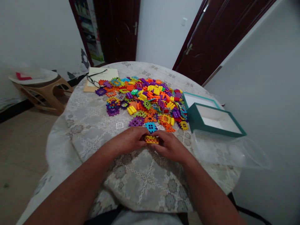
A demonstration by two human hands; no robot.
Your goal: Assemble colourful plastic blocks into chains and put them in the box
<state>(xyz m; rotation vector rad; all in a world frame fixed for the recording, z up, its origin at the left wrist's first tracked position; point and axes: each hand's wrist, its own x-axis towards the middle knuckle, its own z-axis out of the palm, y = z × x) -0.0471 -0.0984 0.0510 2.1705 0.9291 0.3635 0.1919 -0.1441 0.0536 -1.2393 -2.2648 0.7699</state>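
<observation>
head view: the left hand [134, 138] and right hand [169, 145] pinched a small yellow-and-orange piece [152, 140] between them, above the tablecloth [140, 178]; a blue window piece [150, 127] lay just beyond; farther off, a colourful heap [156, 98] sat beside a green box [194, 116].

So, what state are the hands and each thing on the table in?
Left hand: curled, gripping yellow-orange block.
Right hand: curled, gripping same block.
Yellow-orange block: held between both hands.
Plastic pieces: loose, heaped together.
Green box: open, white interior showing.
Teal-rimmed tray: white inside facing up.
Glasses: unfolded, lying on cream paper.
Clear plastic: appears to overhang table edge.
</observation>
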